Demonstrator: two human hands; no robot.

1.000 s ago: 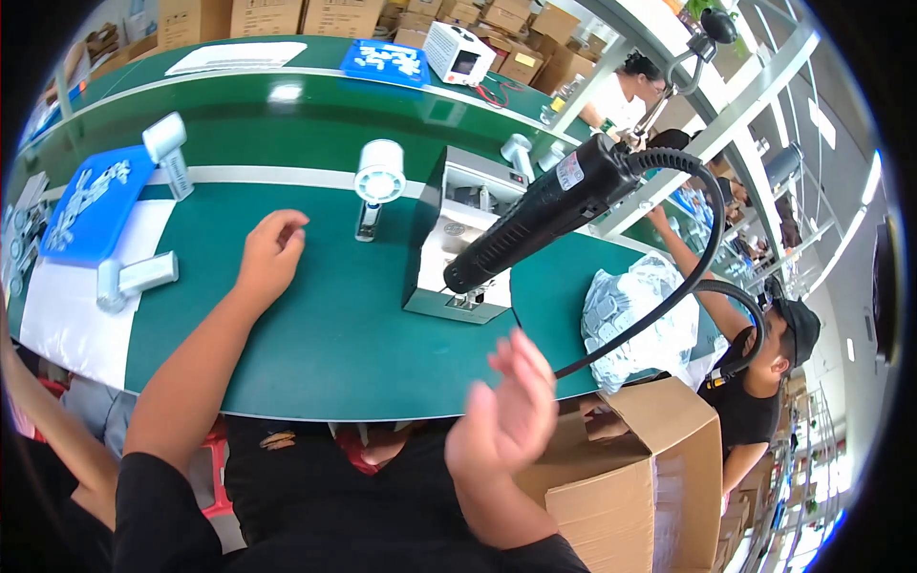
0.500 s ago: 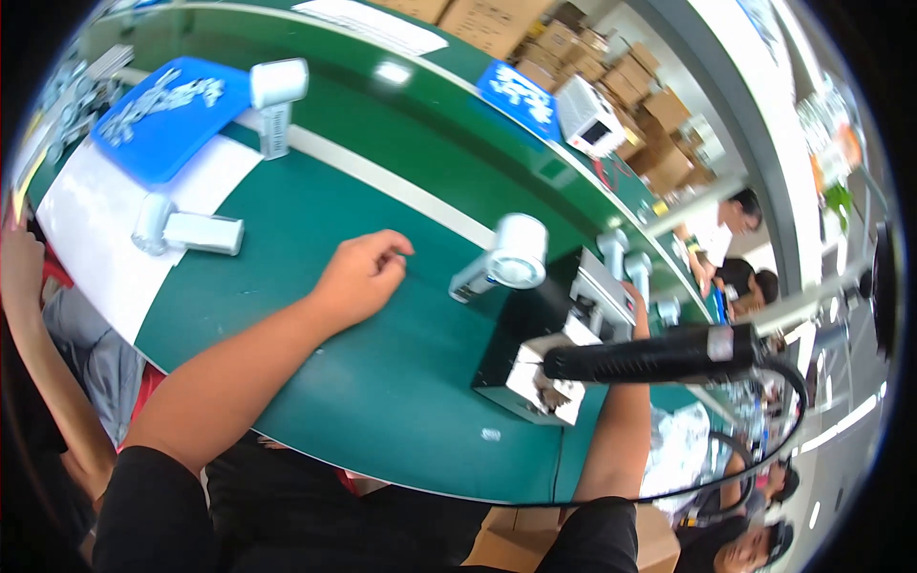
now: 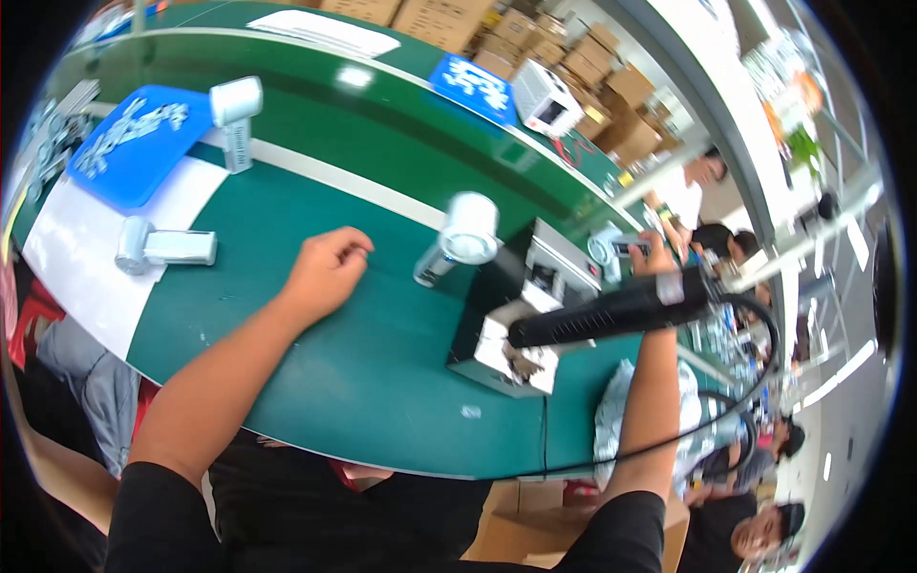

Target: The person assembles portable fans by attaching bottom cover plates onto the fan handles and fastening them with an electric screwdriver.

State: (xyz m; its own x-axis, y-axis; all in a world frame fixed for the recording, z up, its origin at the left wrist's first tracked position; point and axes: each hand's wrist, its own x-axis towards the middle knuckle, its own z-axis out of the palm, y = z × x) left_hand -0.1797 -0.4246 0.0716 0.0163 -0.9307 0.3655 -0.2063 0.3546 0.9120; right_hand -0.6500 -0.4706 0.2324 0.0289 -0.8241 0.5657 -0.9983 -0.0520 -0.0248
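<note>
My left hand (image 3: 327, 272) rests on the green table with its fingers loosely curled in and nothing seen in them. To its right stands a pale hair-dryer-shaped device (image 3: 470, 229), round head up on a short handle. My right arm reaches past a black and silver box-like machine (image 3: 511, 358) on the table. Beyond it, my right hand (image 3: 654, 254) closes on the handle of another hair-dryer-shaped device (image 3: 604, 244), whose round head points left. A black cylindrical tool (image 3: 611, 310) with a cable hangs above the machine and crosses in front of my right forearm.
At the left, two more such devices sit near a white sheet (image 3: 81, 258): one lying (image 3: 167, 246), one upright (image 3: 237, 124). A blue tray (image 3: 143, 186) holds small pale parts. Clear plastic bags (image 3: 611, 411) lie by my right forearm. Other people sit nearby on both sides.
My right hand has moved right and away from behind the machine, and the device in it now shows. The view has shifted a little; my left hand keeps its pose on the table.
</note>
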